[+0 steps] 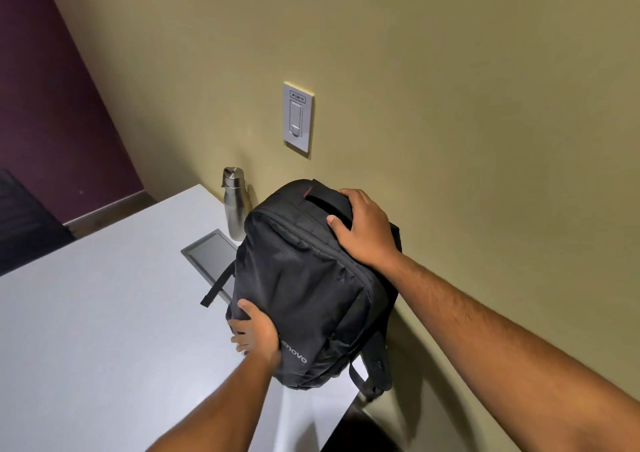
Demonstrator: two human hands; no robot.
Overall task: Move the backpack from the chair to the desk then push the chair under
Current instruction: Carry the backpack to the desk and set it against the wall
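On the white desk (pixel 104 330), against the wall, the black backpack (pixel 311 289) is held. Its top is gripped by the right hand (pixel 363 230), fingers curled over the handle; its lower front corner is clasped by the left hand (pixel 256 334). A steel bottle (pixel 234 202) stands just beside it.

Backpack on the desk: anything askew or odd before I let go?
The black fabric backpack lies tilted on the white desk, its bottom corner hanging past the desk's near edge by the wall. It covers part of the grey inset panel and crowds the steel bottle. Both hands grip it.
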